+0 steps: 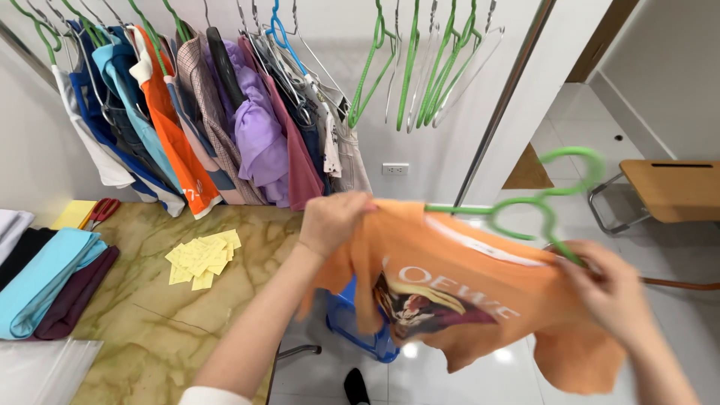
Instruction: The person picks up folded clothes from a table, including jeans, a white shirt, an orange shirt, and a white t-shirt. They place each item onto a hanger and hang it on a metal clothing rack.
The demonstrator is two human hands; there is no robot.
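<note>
Orange T-shirt (480, 292) hangs between your hands at centre; your left hand (334, 221) pinches its collar at ten o'clock, your right hand (611, 289) grips the green hanger (536, 206) at three o'clock.

Both arms are stretched out in front over the orange t-shirt (465, 289). The left hand (330, 221) sits at the shirt's upper left edge, fingers curled down and pinching the fabric, forearm bare (white sleeve hem at the bottom). The right hand (611, 289) is at the shirt's right side, blurred, fingers closed around the cloth.
</note>
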